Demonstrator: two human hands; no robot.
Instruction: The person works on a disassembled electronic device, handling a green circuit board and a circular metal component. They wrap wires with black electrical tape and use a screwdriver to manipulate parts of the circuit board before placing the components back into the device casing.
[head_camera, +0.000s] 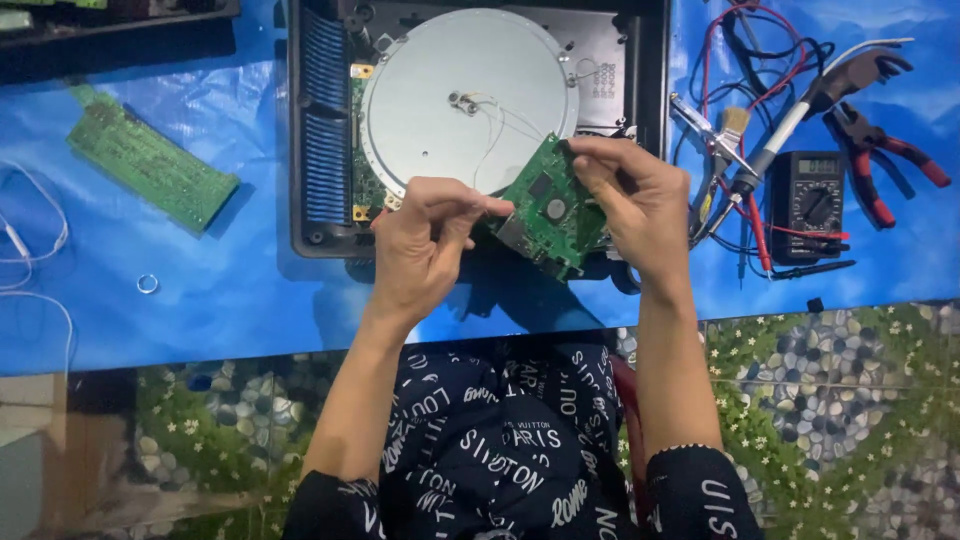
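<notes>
Bare blue worktop (230, 300) left of the opened appliance casing (320, 130) allows passage; multimeter (808, 200), pliers (885, 165) and tangled wires (760, 60) crowd the right.

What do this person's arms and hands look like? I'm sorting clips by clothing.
Both the left hand and the right hand are bare, with no gloves, and no rings or watch can be seen. The forearms are uncovered. Dark sleeves with white printed lettering are pushed up near the elbows.

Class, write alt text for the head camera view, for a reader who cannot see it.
Two hands, left hand and right hand, hold a small green circuit board over an opened black appliance with a round silver disc. On the blue sheet lie another green board, a multimeter and red-handled pliers.
</notes>
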